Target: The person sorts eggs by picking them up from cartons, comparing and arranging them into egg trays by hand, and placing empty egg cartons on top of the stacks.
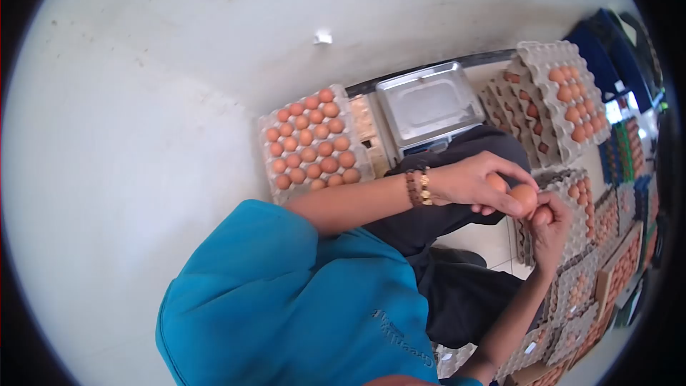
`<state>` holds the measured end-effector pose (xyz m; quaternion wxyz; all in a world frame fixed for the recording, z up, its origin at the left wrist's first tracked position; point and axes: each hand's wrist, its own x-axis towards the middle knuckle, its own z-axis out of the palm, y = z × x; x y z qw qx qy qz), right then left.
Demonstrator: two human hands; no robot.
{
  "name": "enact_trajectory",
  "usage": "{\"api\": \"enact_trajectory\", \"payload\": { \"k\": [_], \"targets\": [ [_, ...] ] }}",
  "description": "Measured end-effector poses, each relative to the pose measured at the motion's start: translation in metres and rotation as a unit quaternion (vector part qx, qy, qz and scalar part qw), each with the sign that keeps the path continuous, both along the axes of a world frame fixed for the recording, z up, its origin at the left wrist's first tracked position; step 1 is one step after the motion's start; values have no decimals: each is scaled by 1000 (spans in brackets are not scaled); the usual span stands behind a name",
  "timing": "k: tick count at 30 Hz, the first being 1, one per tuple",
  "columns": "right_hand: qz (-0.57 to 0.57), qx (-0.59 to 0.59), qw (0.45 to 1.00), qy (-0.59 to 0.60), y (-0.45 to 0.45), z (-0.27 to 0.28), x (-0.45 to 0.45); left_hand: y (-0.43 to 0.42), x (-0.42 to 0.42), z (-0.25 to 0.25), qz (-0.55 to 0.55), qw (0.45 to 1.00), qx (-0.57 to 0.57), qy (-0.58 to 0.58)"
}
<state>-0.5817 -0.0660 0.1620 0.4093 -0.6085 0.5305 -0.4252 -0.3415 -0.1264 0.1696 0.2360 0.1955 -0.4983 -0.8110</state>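
Observation:
My left hand [471, 180], with beaded bracelets at the wrist, is closed around brown eggs above my lap. One egg [496, 183] lies in its palm, and another egg [524, 201] shows between the thumb and fingers. Meeting it from the right, my right hand [553, 234] is curled around a further egg [543, 216]. Its fingertips are up against the egg at the left hand's thumb; which hand bears that egg's weight I cannot tell. Left of my knee stands a carton tray of brown eggs [266, 164].
A scale with a metal pan [429, 104] stands beyond my knee by the wall. Tilted, stacked egg trays [532, 64] lean to its right. More trays of eggs [572, 282] line the right side. A blue crate [597, 43] is at the far right.

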Motion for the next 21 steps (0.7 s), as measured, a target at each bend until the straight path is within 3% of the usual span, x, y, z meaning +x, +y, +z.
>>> {"api": "enact_trajectory", "payload": {
  "k": [3, 6, 7, 9, 11, 13, 17, 21],
  "targets": [
    [-20, 36, 998, -42, 12, 5, -5, 17, 55, -5, 117, 993, 30, 19],
    [-52, 34, 998, -25, 21, -3, -36, 29, 126, -22, 302, 950, 8, -82],
    [-68, 33, 997, -21, 24, -6, -45, 34, 151, -29, 367, 925, 2, -100],
    [-93, 4, 995, -35, 26, -13, -59, 36, 205, -60, 520, 823, -58, -223],
    [-115, -2, 992, -51, 29, -11, -64, 43, 262, -76, 584, 763, -67, -269],
    [-106, -21, 993, -38, 30, -13, -68, 45, 323, -109, 623, 706, -107, -319],
    [-115, -21, 993, -1, 28, -12, -66, 48, 411, -175, 644, 650, -125, -384],
    [-144, -13, 989, 1, 25, -13, -61, 41, 445, -218, 620, 565, -170, -517]
  ]
}}
